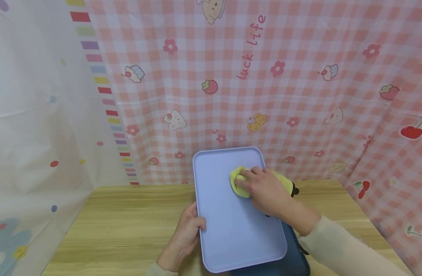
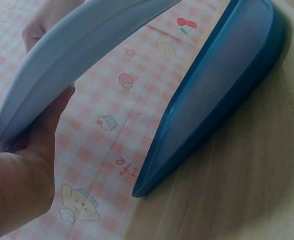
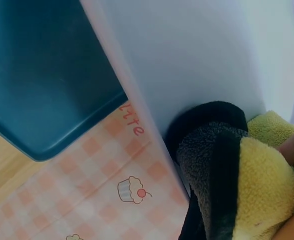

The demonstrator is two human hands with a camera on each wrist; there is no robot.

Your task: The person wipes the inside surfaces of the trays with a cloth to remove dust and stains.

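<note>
A pale lavender tray (image 1: 231, 237) is held up, tilted, above the table. My left hand (image 1: 186, 234) grips its left edge, thumb over the front rim and fingers behind. In the left wrist view that same hand (image 2: 26, 170) holds the tray (image 2: 56, 65) edge-on. With curled fingers, my right hand (image 1: 267, 189) holds a yellow cloth (image 1: 240, 187) against the upper right of the tray's face. The right wrist view shows the cloth's fluffy yellow side (image 3: 264, 185), a dark grey side and black trim; part of it hangs over the tray's edge.
A dark teal tray (image 1: 295, 257) lies on the wood-grain table (image 1: 135, 218), partly hidden under the lavender one. Behind the table hangs a pink checked curtain (image 1: 228, 103); a white printed cloth (image 1: 52, 126) hangs at left.
</note>
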